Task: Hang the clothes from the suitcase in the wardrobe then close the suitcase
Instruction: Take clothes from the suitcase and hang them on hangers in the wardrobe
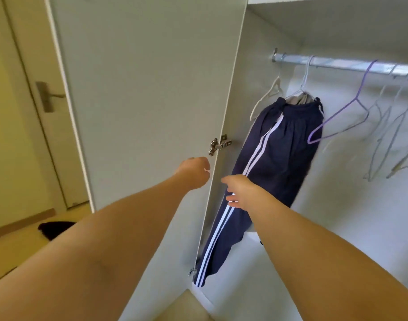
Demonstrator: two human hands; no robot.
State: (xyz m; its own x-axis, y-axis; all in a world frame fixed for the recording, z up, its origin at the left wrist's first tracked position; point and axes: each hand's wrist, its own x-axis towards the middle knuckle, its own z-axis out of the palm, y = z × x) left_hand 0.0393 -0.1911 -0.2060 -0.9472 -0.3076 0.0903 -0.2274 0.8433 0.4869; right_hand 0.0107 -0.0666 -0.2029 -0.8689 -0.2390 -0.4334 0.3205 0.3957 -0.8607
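Two hands reach into the wardrobe. My left hand is curled beside the hinge edge of the open wardrobe door; whether it grips anything I cannot tell. My right hand, fingers loosely spread and holding nothing, lies against the navy trousers, white-striped, hanging from the rail. A purple hanger and pale bare hangers hang further right. At left: room door, pale floor, dark object.
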